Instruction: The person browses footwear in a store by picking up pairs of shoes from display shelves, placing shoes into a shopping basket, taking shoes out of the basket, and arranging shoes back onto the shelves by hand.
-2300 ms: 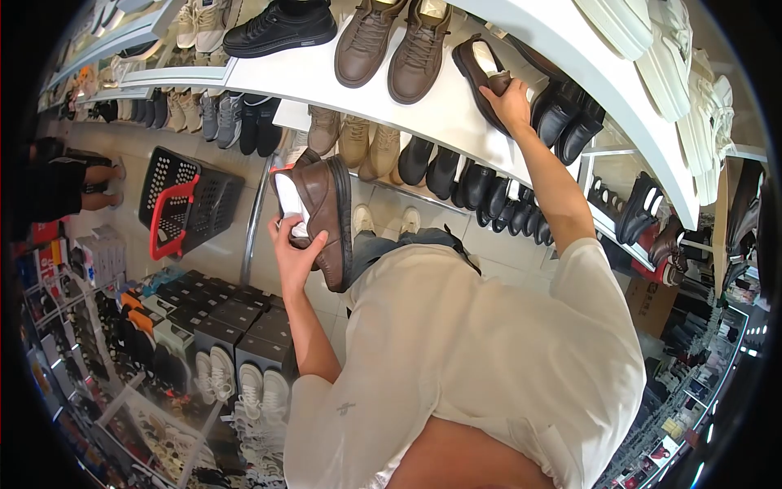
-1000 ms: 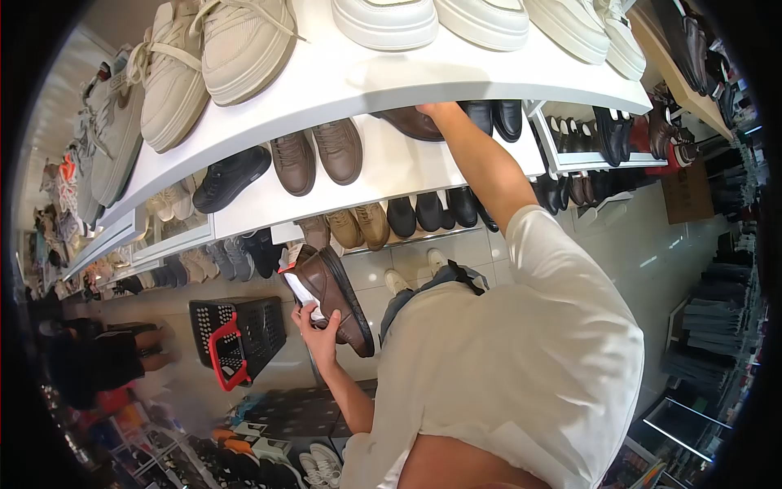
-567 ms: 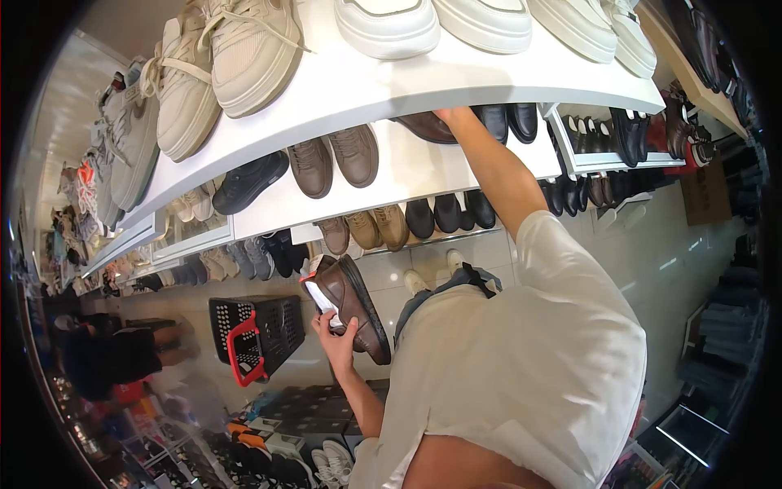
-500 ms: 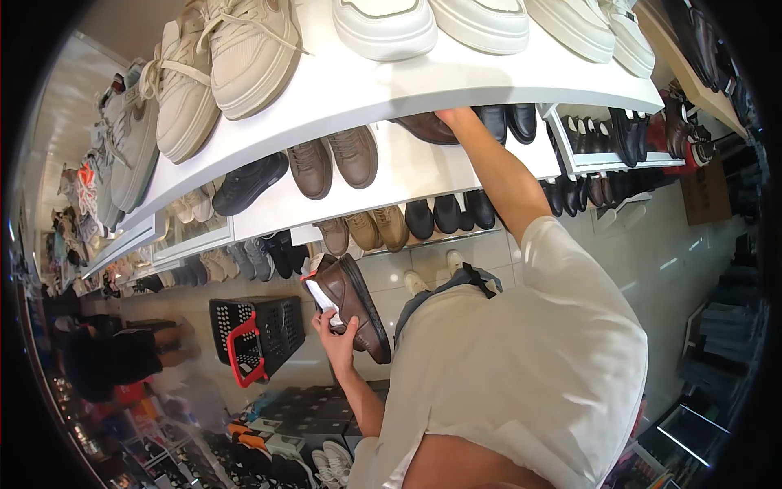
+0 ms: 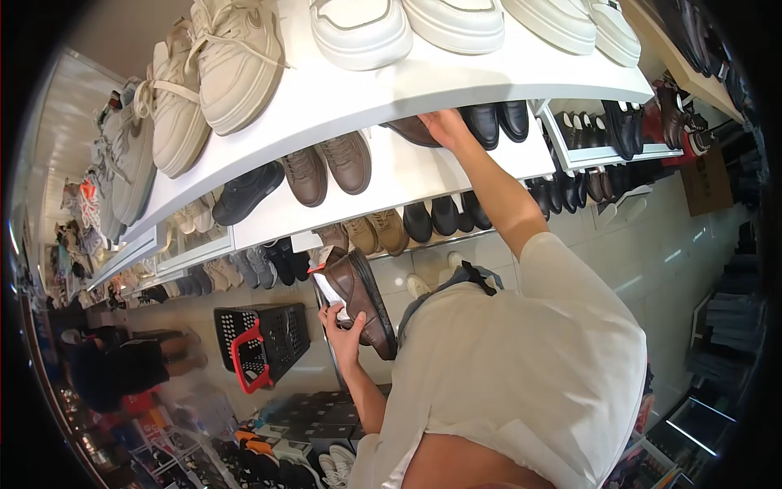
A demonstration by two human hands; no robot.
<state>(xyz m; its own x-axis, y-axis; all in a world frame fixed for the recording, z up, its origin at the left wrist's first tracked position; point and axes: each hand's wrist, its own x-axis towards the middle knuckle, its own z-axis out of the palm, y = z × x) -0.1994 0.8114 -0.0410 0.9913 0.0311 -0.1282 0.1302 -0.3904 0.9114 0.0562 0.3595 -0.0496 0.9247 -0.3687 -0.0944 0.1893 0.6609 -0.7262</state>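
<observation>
In my left hand (image 5: pixel 345 330) is a brown leather shoe (image 5: pixel 369 306) with a dark sole, held upright on end, white paper showing in its opening and a red-and-white tag near the top. My fingers and thumb grip it around the opening. My right hand (image 5: pixel 444 129) reaches onto the middle shelf, its fingers extended beside another brown shoe (image 5: pixel 413 134). The upper shelf's edge partly covers that shoe. Black shoes (image 5: pixel 481 124) stand just right of this hand, and a brown lace-up pair (image 5: pixel 327 169) stands to the left.
Large white and beige sneakers (image 5: pixel 238 69) stand on the upper white shelf (image 5: pixel 342 106), which overhangs the middle one. A black basket with a red handle (image 5: pixel 262 342) is on the tiled floor at left. Another person (image 5: pixel 122 367) is farther left. Stacked boxes (image 5: pixel 314 416) lie below.
My right hand has drawn back slightly from under the upper shelf, showing more of its fingers. The shoe in my left hand has risen slightly toward the shelves. The whole view has shifted a little.
</observation>
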